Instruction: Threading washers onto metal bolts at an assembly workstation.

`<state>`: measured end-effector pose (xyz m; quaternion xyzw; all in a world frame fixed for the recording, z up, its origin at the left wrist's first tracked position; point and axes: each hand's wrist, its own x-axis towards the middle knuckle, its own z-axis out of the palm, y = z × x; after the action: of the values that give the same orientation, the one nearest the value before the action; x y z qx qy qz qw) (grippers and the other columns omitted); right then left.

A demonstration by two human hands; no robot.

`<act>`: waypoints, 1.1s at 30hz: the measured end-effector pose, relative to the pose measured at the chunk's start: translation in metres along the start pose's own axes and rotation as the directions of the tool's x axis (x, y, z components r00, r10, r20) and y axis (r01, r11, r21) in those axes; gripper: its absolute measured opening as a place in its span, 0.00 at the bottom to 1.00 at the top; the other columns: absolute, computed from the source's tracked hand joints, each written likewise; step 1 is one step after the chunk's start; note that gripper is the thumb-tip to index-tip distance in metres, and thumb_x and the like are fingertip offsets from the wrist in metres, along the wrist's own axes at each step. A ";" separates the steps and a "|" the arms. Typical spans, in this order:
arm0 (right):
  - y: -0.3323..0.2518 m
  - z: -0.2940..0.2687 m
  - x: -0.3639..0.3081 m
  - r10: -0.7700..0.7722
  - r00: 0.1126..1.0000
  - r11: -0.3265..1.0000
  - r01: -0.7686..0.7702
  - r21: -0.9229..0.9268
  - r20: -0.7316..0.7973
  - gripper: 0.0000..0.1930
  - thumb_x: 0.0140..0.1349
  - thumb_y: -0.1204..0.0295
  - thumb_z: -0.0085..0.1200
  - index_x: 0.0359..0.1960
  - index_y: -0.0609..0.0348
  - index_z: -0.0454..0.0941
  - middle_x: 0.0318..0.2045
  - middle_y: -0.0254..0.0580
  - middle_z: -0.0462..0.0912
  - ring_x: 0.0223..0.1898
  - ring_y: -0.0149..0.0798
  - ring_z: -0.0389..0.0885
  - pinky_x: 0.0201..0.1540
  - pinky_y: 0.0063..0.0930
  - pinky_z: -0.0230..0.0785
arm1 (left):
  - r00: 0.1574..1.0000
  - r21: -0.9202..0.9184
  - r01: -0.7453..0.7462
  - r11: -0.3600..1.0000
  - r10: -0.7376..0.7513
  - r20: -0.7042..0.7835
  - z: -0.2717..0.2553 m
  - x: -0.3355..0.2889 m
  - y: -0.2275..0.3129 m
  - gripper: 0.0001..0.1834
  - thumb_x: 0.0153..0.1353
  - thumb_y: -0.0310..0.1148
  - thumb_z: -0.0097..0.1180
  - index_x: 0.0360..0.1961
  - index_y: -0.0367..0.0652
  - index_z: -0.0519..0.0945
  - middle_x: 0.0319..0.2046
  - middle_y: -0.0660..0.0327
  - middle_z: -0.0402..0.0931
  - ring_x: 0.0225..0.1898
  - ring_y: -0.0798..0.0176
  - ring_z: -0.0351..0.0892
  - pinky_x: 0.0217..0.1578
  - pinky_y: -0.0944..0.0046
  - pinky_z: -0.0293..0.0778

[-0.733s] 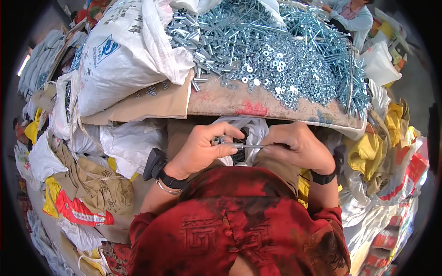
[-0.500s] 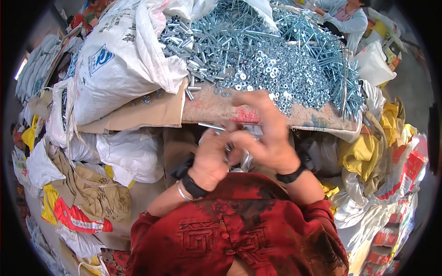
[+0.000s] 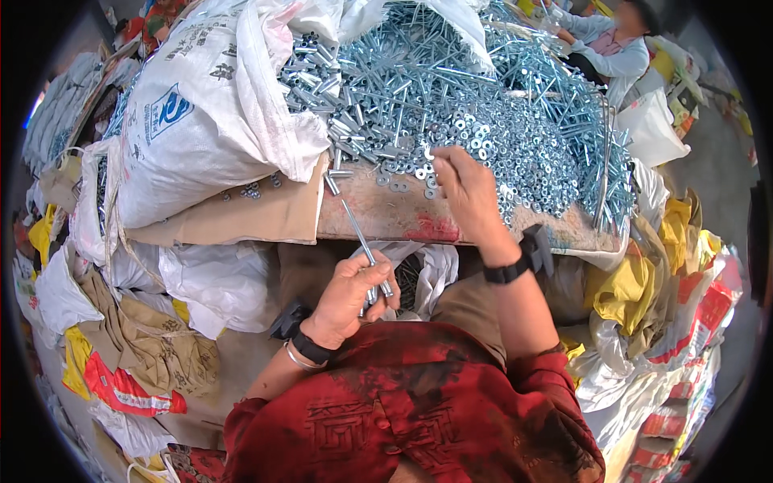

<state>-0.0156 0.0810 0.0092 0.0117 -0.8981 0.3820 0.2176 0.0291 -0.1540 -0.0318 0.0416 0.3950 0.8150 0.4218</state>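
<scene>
My left hand (image 3: 348, 296) is closed in front of my lap, over the gap below the table edge. It grips a long thin metal bolt (image 3: 357, 224) that slants up and to the left, and short shiny metal ends show below its fingers. At the front of the hardware heap my right hand (image 3: 469, 193) is closed in a pinch, with a bright washer (image 3: 428, 151) at its fingertips. Loose washers (image 3: 431, 193) and metal sleeves (image 3: 341, 173) lie near it on the stained table cover (image 3: 386, 211).
A big white woven sack (image 3: 201, 137) rests on cardboard (image 3: 241, 223) at the left. Long bolts (image 3: 427, 60) and nuts (image 3: 535, 161) are heaped behind. Yellow and white bags (image 3: 628, 274) crowd the right side. Another person (image 3: 612, 48) sits at the far right.
My hands were together over my lap and have parted. The right went forward to the washers; the left stayed low, its bolt now pointing more steeply upward.
</scene>
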 end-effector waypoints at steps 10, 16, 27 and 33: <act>0.022 -0.014 -0.005 0.074 0.900 0.851 0.168 -0.498 0.430 0.17 0.61 0.77 0.47 0.50 0.53 0.83 0.32 0.53 0.85 0.34 0.53 0.84 0.37 0.43 0.74 | 0.998 0.290 -0.011 0.957 0.028 -0.056 -0.018 -0.010 0.011 0.09 0.69 0.33 0.55 0.39 0.36 0.78 0.23 0.64 0.73 0.17 0.79 0.62 0.16 0.77 0.52; 0.024 -0.018 -0.013 0.026 0.983 0.980 0.011 -0.200 0.184 0.10 0.62 0.74 0.53 0.44 0.54 0.83 0.34 0.47 0.82 0.33 0.55 0.81 0.36 0.42 0.73 | 0.997 0.305 0.040 0.952 -0.019 -0.071 -0.019 -0.002 0.006 0.10 0.68 0.34 0.58 0.38 0.37 0.80 0.25 0.67 0.73 0.23 0.79 0.67 0.21 0.78 0.63; 0.007 0.043 -0.004 -0.120 0.965 0.856 0.219 -0.468 0.232 0.07 0.57 0.74 0.60 0.37 0.59 0.77 0.31 0.47 0.79 0.30 0.53 0.80 0.32 0.41 0.71 | 0.998 0.434 0.035 0.900 -0.011 -0.057 -0.024 -0.004 0.005 0.10 0.67 0.36 0.60 0.36 0.39 0.81 0.24 0.69 0.73 0.23 0.79 0.70 0.22 0.77 0.67; 0.015 0.018 0.000 0.111 0.932 0.992 -0.083 -0.095 0.345 0.08 0.56 0.75 0.58 0.36 0.62 0.76 0.32 0.53 0.81 0.32 0.55 0.81 0.34 0.43 0.72 | 0.995 0.263 -0.005 0.965 0.032 -0.098 -0.030 -0.007 0.011 0.10 0.67 0.35 0.60 0.36 0.38 0.80 0.23 0.66 0.74 0.20 0.77 0.71 0.18 0.78 0.62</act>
<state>-0.0249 0.0796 -0.0123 0.0262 -0.9363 0.3483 0.0356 0.0146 -0.1808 -0.0431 0.0593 0.5202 0.7605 0.3842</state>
